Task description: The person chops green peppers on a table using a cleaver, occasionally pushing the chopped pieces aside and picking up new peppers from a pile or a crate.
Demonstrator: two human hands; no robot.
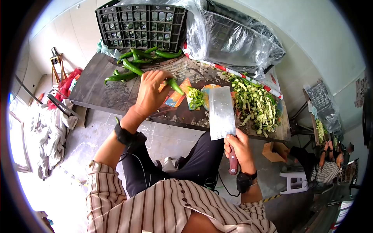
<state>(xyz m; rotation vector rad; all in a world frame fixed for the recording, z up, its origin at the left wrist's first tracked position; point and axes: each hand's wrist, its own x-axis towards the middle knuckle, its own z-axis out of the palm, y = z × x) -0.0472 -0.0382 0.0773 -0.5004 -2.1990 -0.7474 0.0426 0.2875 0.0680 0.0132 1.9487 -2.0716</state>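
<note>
My left hand (153, 93) is closed around a green pepper (175, 86), whose end sticks out to the right above the table. In my right hand (240, 146) is the wooden handle of a cleaver (222, 112), its broad blade pointing away from me over the table's front edge. A small heap of cut pepper (196, 98) lies between the held pepper and the blade. Right of the blade spreads a large pile of sliced pepper (259, 105). Whole green peppers (136, 62) lie beyond my left hand.
A black crate (142, 27) stands at the table's back left, a plastic-lined crate (237, 39) at the back right. The dark table (97, 85) has a front edge above my knees. A cardboard box (275, 151) and white stool (293, 182) stand at right, near a mirrored-looking person.
</note>
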